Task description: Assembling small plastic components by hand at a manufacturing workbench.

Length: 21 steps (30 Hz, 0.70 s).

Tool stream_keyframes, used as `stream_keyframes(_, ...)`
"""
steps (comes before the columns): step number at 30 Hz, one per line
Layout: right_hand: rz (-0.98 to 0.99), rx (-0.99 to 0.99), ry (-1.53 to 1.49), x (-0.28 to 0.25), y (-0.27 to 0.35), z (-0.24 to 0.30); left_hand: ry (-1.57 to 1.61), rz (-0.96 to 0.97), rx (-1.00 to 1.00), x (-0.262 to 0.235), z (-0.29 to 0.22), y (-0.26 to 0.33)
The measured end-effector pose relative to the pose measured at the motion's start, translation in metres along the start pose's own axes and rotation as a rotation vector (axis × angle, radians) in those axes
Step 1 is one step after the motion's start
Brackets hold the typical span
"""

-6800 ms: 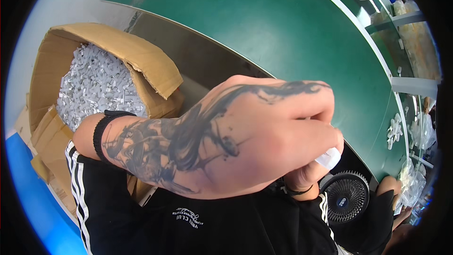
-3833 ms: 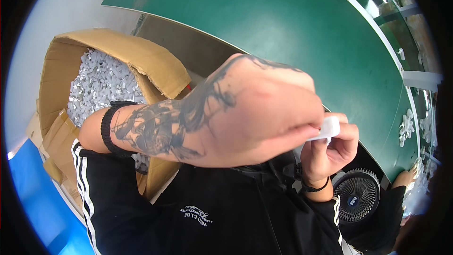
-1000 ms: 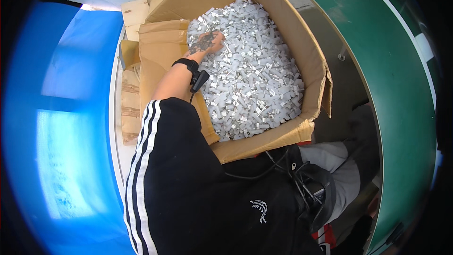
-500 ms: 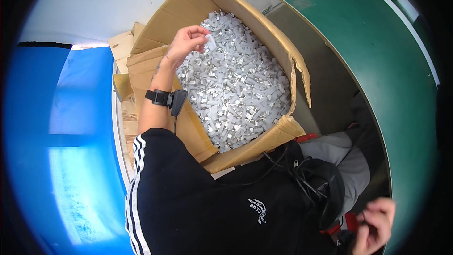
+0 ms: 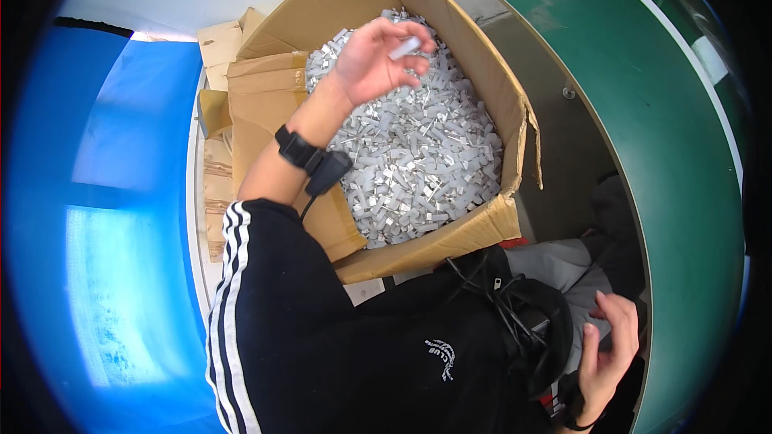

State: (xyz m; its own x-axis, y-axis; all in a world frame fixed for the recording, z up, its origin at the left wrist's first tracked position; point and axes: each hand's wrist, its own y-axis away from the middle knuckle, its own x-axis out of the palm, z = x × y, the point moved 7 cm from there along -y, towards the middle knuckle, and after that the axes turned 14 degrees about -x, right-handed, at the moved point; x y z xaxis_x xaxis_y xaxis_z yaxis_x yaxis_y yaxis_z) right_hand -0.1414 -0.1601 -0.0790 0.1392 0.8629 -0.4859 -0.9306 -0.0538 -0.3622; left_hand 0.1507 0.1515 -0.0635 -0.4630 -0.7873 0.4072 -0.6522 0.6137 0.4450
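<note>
Now the left hand [image 5: 374,56] hovers palm up over the open cardboard box [image 5: 490,229], its fingertips pinching one small white plastic piece [image 5: 404,48]. Below it, filling the box, lies a heap of similar white pieces [image 5: 418,161]. Well apart, low by the lap, the right hand [image 5: 609,350] hangs with fingers spread, holding nothing, beside the green table [image 5: 643,112].

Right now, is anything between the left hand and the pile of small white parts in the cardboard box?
Nothing visible. The left hand hovers above the pile of white parts in the open cardboard box, already pinching one small white part.
</note>
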Motion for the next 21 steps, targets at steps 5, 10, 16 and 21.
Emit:
stream_keyframes(5, -0.065, 0.152, -0.019, -0.016, 0.049, -0.029, -0.876, -0.674, -0.245, -0.155, 0.041, -0.046)
stream_keyframes(10, -0.141, 0.242, 0.052, -0.026, 0.073, -0.035, -1.552, -0.688, -0.333, -0.208, 0.101, -0.097)
stream_keyframes(16, -0.237, 0.275, 0.087, -0.033, 0.091, -0.037, -1.558, -0.899, -0.272, -0.189, 0.106, -0.095)
stream_keyframes(21, -0.257, 0.19, 0.089, -0.038, 0.08, -0.021, -1.123, -0.96, -0.139, -0.199, 0.08, -0.062)
